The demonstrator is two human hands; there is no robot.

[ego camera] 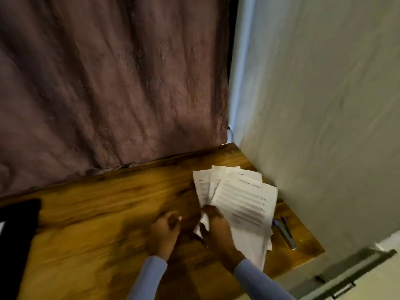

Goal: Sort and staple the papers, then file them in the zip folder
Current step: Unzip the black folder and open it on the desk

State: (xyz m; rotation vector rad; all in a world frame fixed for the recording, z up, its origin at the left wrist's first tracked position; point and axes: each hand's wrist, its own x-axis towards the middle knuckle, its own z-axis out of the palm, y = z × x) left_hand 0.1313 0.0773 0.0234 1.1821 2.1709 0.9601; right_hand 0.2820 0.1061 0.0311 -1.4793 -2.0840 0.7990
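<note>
Fanned white printed papers (pixel 242 198), pinched by the right hand (pixel 216 230), crowd the brown wooden tabletop's (pixel 97 213) grey-walled corner; left hand (pixel 165 228) loosely curled, empty.

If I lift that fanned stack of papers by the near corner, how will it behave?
Likely floppy: the papers are thin loose sheets, already fanned apart. They will probably slide against each other, since no staple shows. The near edge by the right hand looks crumpled, so it may crease further.

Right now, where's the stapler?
In the head view, the stapler lies on the wooden table near its right edge, by the grey wall, just right of the papers the right hand holds.
</note>
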